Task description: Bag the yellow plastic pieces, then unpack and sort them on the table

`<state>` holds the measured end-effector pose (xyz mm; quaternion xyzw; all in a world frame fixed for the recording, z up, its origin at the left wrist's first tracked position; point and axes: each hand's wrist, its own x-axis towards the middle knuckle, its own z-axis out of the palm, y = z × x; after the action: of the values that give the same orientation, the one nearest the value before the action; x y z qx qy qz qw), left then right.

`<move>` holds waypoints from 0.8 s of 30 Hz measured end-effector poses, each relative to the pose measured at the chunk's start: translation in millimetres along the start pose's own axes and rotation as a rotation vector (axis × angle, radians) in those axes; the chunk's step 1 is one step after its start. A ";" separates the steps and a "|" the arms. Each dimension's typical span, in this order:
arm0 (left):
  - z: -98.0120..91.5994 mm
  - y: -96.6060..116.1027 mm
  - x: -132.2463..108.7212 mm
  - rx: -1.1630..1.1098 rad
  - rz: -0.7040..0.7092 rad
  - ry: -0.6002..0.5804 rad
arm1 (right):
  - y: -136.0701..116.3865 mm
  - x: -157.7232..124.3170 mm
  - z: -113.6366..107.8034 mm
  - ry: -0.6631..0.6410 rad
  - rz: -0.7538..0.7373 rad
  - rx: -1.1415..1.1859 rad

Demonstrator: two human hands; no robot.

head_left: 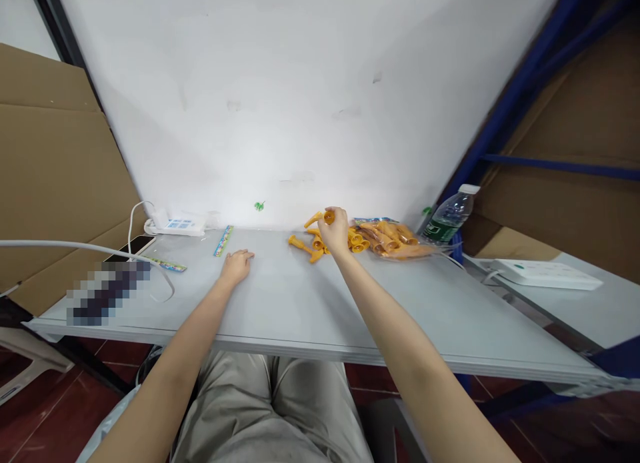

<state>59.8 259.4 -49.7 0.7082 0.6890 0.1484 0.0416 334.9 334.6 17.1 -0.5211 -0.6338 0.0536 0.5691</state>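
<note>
Above a small heap of yellow plastic pieces [356, 240], my right hand [335, 230] has its fingers closed around a yellow horn-shaped plastic piece [315, 219]. Its round hollow end shows between thumb and fingers. One loose piece [300, 244] lies at the heap's left side. A clear bag of orange-yellow pieces [393, 240] lies to the right of the heap, touching or very near it. My left hand [237, 266] rests on the table with fingers stretched out and nothing held. Nearest to it is a colourful printed strip [223, 241].
A water bottle [453, 213] leans at the back right. The left side has a phone [131, 248], another printed strip [167, 264], a white cable [95, 243], a white box [183, 226] and cardboard [60, 170]. A power strip [545, 274] lies beyond the table's right edge.
</note>
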 end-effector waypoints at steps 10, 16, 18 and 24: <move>0.3 1.1 -1.2 0.021 -0.024 0.022 | 3.6 -61.8 23.1 -0.260 0.331 0.574; -3.1 2.8 -1.1 0.023 -0.095 0.063 | 27.7 -75.7 22.9 -0.381 0.402 0.512; -5.2 3.1 -0.8 0.048 -0.132 0.067 | 33.4 -76.3 22.2 -0.391 0.390 0.491; -14.3 2.9 1.6 0.158 -0.207 0.058 | 47.5 -76.1 23.4 -0.377 0.271 0.300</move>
<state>58.9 258.8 -35.1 0.6300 0.7687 0.1091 -0.0192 330.7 313.4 -73.1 -0.4919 -0.6381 0.3185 0.4995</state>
